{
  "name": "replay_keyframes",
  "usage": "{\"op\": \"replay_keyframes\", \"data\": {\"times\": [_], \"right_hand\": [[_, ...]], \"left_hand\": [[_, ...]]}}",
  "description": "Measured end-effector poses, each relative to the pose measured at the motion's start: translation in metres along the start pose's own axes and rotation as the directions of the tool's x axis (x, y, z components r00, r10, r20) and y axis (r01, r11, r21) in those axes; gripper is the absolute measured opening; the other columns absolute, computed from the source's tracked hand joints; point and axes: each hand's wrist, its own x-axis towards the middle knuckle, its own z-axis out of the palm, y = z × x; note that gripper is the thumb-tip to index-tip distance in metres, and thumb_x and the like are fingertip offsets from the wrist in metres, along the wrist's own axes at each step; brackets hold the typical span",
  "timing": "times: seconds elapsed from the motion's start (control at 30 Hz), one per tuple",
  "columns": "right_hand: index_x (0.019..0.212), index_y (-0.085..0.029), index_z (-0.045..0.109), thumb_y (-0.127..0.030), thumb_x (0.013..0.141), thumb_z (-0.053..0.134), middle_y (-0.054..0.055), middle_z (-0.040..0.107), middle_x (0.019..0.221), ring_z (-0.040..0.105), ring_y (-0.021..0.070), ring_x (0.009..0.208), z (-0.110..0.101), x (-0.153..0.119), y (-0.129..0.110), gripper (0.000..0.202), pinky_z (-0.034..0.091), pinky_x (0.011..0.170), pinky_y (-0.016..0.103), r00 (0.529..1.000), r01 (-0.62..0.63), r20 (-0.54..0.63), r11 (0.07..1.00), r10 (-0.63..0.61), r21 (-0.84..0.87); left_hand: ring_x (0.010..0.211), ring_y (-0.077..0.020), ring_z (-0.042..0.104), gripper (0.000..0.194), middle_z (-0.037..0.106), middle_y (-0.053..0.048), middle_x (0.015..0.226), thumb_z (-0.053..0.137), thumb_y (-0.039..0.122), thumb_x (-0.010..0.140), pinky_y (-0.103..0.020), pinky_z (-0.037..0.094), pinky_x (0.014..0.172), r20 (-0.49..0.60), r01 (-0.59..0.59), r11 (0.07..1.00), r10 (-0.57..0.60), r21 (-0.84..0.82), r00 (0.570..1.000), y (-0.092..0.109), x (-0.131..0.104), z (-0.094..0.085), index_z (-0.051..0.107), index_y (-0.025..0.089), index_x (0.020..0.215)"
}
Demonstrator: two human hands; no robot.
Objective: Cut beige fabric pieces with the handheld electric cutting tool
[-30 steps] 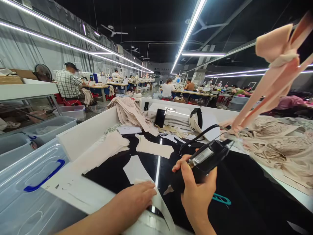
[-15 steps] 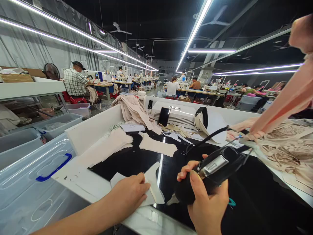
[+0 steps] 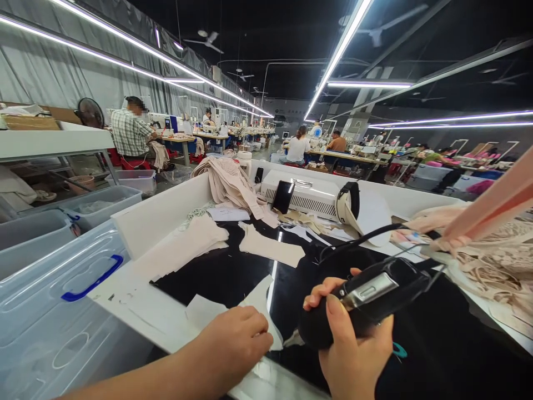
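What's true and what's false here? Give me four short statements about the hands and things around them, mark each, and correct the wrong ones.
1. The right hand holds a black tool. True.
2. The left hand grips the black tool too. False: the left hand is over pale pieces.
3. The phone lies flat. False: the phone stands tilted before a white box.
4. The plastic bin has a blue handle. True.
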Motion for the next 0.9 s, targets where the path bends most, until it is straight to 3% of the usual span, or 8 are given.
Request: {"op": "replay_keyframes", "data": {"times": [0.2,0.6,0.9], "right_hand": [[0.121,-0.029,0.056,-0.028,0.081,0.083,-0.003,0.068,0.082,0.065,0.016,0.064,-0.003,-0.002,0.003,0.047,0.058,0.06,0.034,1.0,0.008,0.004,0.999,-0.008,-0.036],[0.122,-0.029,0.058,-0.025,0.082,0.082,-0.003,0.068,0.082,0.065,0.0154,0.064,-0.001,-0.003,0.004,0.047,0.058,0.06,0.034,1.0,0.006,-0.014,1.0,-0.007,-0.011],[0.12,-0.029,0.057,-0.024,0.081,0.082,-0.003,0.068,0.08,0.065,0.0151,0.062,0.0,-0.002,-0.002,0.046,0.06,0.06,0.034,1.0,-0.005,-0.001,1.0,0.005,-0.018]], "left_hand": [[0.087,-0.016,0.062,0.017,0.066,-0.003,0.09,0.05,0.003,0.101,-0.027,0.051,0.086,0.006,-0.198,0.978,0.199,-0.063,0.98,0.005,0.011,0.015,0.06,0.015,0.095],[0.093,-0.0171,0.068,0.02,0.07,-0.005,0.096,0.045,0.006,0.105,-0.028,0.053,0.095,-0.012,-0.155,0.983,0.155,-0.094,0.988,-0.01,0.008,0.016,0.061,0.014,0.113],[0.098,-0.0172,0.066,0.024,0.07,-0.007,0.105,0.045,0.007,0.106,-0.029,0.051,0.101,-0.065,-0.118,0.986,0.111,-0.121,0.992,-0.01,0.004,0.019,0.064,0.015,0.119]]}}
